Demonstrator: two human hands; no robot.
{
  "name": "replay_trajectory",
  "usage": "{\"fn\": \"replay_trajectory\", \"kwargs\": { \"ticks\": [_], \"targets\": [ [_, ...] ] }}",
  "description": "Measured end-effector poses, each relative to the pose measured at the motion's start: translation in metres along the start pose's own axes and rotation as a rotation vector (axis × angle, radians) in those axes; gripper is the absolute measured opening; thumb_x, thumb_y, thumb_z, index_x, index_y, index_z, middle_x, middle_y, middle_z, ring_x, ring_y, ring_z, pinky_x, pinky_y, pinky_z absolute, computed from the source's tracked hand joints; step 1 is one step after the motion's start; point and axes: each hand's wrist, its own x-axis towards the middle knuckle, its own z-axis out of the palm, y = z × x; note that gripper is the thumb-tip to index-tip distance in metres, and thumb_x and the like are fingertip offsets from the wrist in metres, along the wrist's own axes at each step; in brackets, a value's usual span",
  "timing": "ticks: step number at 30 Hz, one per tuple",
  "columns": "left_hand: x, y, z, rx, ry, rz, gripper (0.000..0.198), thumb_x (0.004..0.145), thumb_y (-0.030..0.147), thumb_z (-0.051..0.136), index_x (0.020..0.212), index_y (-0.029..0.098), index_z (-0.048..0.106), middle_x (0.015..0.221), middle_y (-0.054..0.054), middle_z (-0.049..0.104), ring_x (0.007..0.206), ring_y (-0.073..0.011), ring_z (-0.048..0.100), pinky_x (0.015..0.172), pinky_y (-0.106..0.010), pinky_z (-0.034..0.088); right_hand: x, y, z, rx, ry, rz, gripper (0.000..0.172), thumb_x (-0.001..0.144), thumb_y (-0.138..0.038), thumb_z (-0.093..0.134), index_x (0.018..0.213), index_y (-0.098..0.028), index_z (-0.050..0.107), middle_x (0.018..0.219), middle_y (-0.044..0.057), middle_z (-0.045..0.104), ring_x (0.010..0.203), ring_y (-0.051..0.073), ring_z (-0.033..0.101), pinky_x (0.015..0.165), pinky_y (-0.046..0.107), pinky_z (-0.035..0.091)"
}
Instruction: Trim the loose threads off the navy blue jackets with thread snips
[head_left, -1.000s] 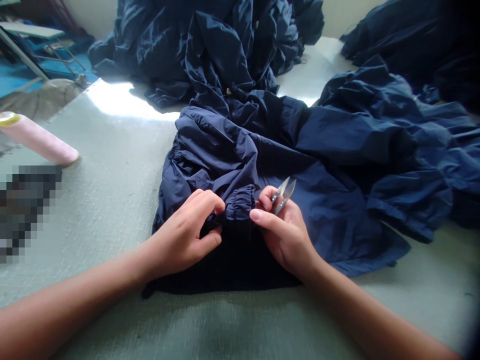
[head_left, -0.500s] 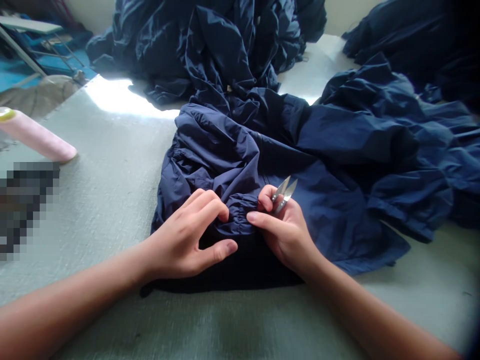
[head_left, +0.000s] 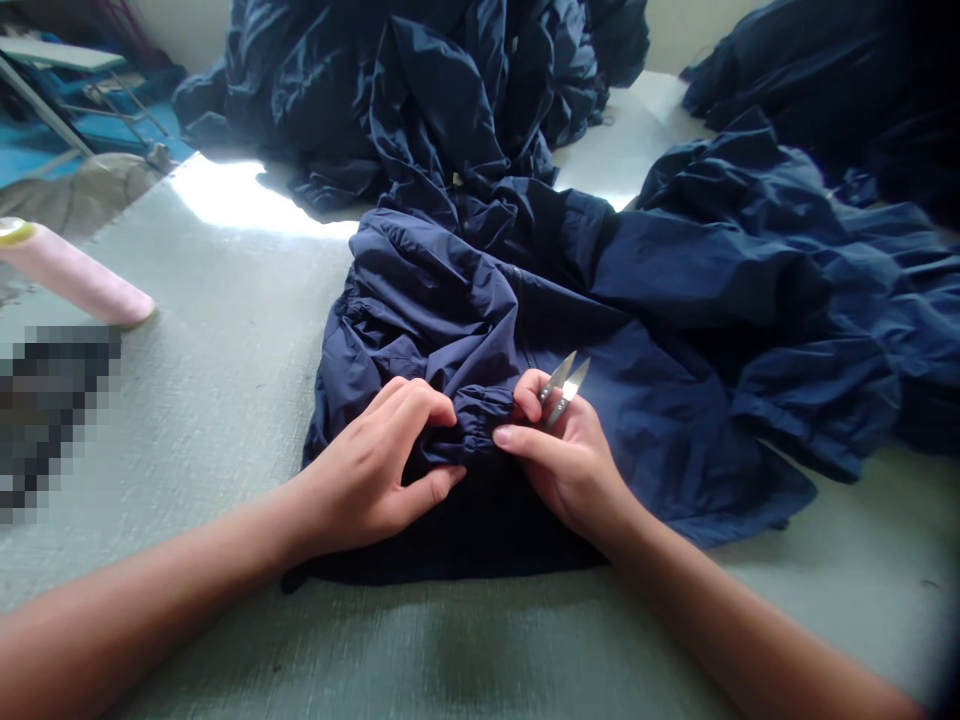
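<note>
A navy jacket with a zip lies spread before me, its gathered elastic cuff between my two hands. The fingers and thumb of my left hand close round the cuff's left end. With thumb and forefinger, my right hand pinches the right end. That same hand also keeps a pair of thread snips in its palm, blades pointing up and slightly apart. The handles of the snips are hidden by the fingers.
Piled navy garments rise at the back, and more crumpled navy cloth covers the right. A pink thread cone lies on the pale table at the left, near a pixelated dark object.
My left thumb has moved up and in against the cuff, closing the gap to the fingers. The cuff is slightly lifted and folded. My right hand has barely shifted.
</note>
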Motion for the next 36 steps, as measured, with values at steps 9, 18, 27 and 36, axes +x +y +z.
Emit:
{"fn": "replay_trajectory", "kwargs": {
  "ticks": [9, 18, 27, 36],
  "targets": [
    [0.0004, 0.0002, 0.0009, 0.017, 0.001, 0.026, 0.042, 0.103, 0.020, 0.064, 0.140, 0.026, 0.045, 0.132, -0.009, 0.062, 0.120, -0.0279, 0.058, 0.108, -0.047, 0.049, 0.0014, -0.0015, 0.0005, -0.023, 0.008, 0.005, 0.041, 0.077, -0.020, 0.085, 0.078, -0.024, 0.044, 0.074, -0.005, 0.042, 0.068, 0.015, 0.038, 0.067, 0.030, 0.033],
    [0.0006, 0.0008, 0.0003, 0.020, -0.011, 0.027, 0.037, 0.105, 0.021, 0.063, 0.138, 0.023, 0.047, 0.130, -0.009, 0.064, 0.118, -0.0277, 0.057, 0.108, -0.046, 0.049, 0.0003, -0.0022, 0.0006, -0.013, 0.014, 0.021, 0.043, 0.079, -0.019, 0.086, 0.078, -0.024, 0.044, 0.073, -0.005, 0.041, 0.068, 0.015, 0.037, 0.066, 0.031, 0.030],
    [0.0007, -0.0011, -0.0001, 0.028, -0.004, 0.059, 0.038, 0.104, 0.019, 0.064, 0.138, 0.022, 0.048, 0.130, -0.010, 0.063, 0.113, -0.0265, 0.056, 0.105, -0.045, 0.050, -0.0015, -0.0061, 0.0067, 0.045, 0.040, 0.056, 0.042, 0.078, -0.018, 0.087, 0.077, -0.023, 0.046, 0.072, -0.004, 0.044, 0.067, 0.015, 0.040, 0.066, 0.030, 0.030],
    [0.0019, -0.0039, 0.0012, 0.055, 0.014, 0.100, 0.035, 0.105, 0.020, 0.065, 0.137, 0.019, 0.049, 0.128, -0.010, 0.065, 0.110, -0.0251, 0.056, 0.104, -0.042, 0.051, -0.0017, -0.0064, 0.0048, 0.010, 0.059, 0.098, 0.045, 0.077, -0.022, 0.089, 0.077, -0.023, 0.044, 0.069, -0.004, 0.045, 0.066, 0.015, 0.043, 0.065, 0.031, 0.030]
  ]
}}
